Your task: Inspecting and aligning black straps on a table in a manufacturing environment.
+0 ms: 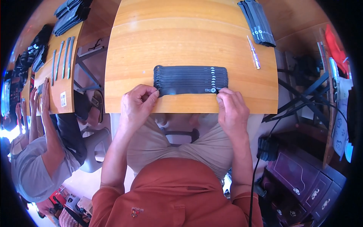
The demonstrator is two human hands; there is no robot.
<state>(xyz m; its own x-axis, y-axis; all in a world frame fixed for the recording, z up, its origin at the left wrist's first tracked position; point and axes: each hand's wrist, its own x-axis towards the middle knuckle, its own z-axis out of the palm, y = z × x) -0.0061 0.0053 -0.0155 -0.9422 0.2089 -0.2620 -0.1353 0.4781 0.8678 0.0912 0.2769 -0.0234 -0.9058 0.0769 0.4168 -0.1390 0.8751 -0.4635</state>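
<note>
A fanned row of flat black straps (185, 75) lies overlapped near the front edge of the wooden table, each with a rounded left end and a pale printed mark toward the right. The nearest black strap (183, 91) stretches between my hands. My left hand (137, 104) pinches its left end between thumb and forefinger. At the other end, my right hand (233, 111) has its fingers closed on the strap's right tip, just past the white mark. My fingers partly cover both tips.
Another stack of black straps (258, 26) lies at the table's far right, beside a slim pointed tool with a purplish handle (255, 58). On a table at left, separate straps (62, 60) and a pile (73, 19) lie near a seated co-worker (41, 166). A dark cabinet (298, 181) stands lower right.
</note>
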